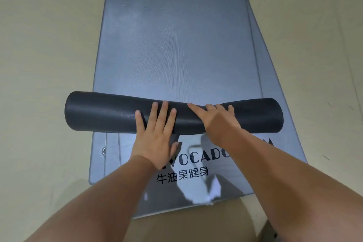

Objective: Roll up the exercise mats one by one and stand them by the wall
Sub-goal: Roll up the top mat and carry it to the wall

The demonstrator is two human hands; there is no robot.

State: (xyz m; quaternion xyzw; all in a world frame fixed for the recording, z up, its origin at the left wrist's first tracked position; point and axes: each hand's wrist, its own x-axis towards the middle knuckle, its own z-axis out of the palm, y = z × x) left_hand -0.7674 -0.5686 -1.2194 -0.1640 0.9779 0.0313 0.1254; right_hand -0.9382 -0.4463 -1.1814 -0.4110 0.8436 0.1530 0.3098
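Observation:
The top grey exercise mat (172,45) is partly rolled; its black underside forms a roll (102,114) lying crosswise at mid frame. My left hand (157,133) presses flat on the roll with straight fingers, just left of centre. My right hand (218,118) rests on the roll right of centre, index finger stretched out, the other fingers bent over the top. Under the roll lies another grey mat (245,163) with black printed lettering. The unrolled part of the top mat stretches away from me.
The mats lie in a stack on a pale beige floor (43,45); edges of lower mats (275,76) show at the right and near left. A metal eyelet (103,151) sits at the near left corner. Bare floor lies on both sides.

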